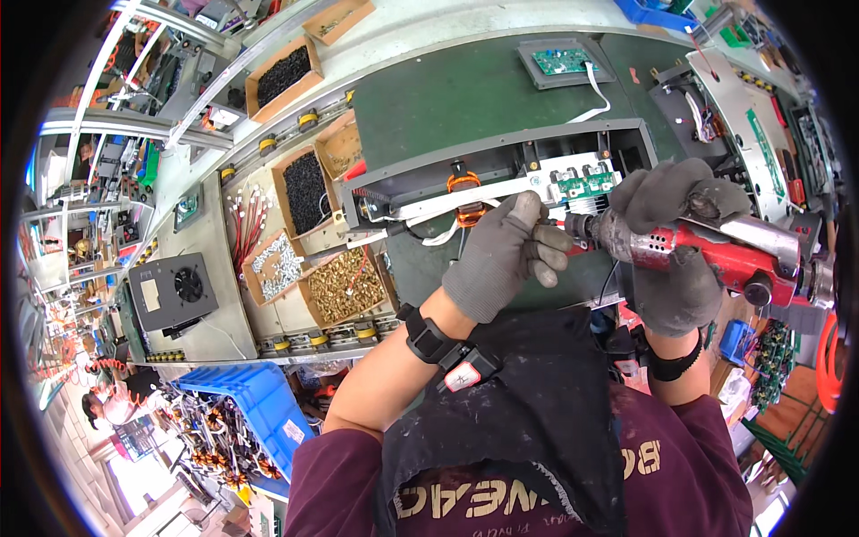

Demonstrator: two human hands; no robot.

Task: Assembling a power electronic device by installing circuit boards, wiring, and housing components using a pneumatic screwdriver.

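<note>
My right hand (680, 210), in a grey work glove with dark stains, is wrapped around a red and silver power screwdriver (658, 248). Its dark nose points left, toward my other hand. My left hand (506, 251), gloved the same way, is closed with the fingers pinched beside the screwdriver's tip; whatever lies between them is too small to make out. Just beyond both hands sits a long grey metal housing (407, 167). Inside it are a copper-wound coil (465, 186), a white strip (465, 202) and a green circuit board (582, 182).
At left stand cardboard trays of black screws (307, 192), silver screws (276, 268) and brass-coloured fasteners (347, 288). A grey fan unit (174, 291) is farther left. Another circuit board (564, 61) lies at the back of the green mat (429, 98). A blue bin (268, 421) is below left.
</note>
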